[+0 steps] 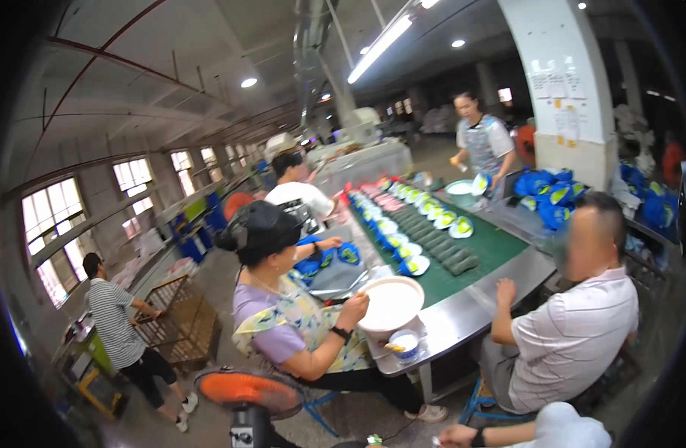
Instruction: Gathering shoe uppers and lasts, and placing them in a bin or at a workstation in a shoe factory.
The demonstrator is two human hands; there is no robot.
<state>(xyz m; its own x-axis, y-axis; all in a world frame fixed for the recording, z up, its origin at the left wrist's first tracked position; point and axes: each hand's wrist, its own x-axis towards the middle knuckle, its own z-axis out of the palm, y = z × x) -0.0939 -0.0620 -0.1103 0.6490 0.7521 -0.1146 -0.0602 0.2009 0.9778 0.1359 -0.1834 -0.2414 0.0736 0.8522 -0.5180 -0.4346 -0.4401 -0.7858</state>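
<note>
My right hand (456, 435) shows at the lower edge, right of the middle, with a black band (478, 438) on the wrist and a white sleeve (571, 427) behind it. Its fingers are bent together; whatever they hold is cut off by the picture's edge. My left hand is out of view. Left of my hand, a small green and white thing (373, 440) is partly cut off, with a thin dark cord beside it. Beyond my hand stands the metal end of a work table (474, 299).
Rows of blue, white and yellow shoe parts (412, 263) and dark pieces (456, 261) lie on a green belt (500, 250). Seated people flank a white tub (390, 302) and a small cup (404, 345). An orange fan (250, 390) stands near left; a wooden cart (175, 321) is farther left.
</note>
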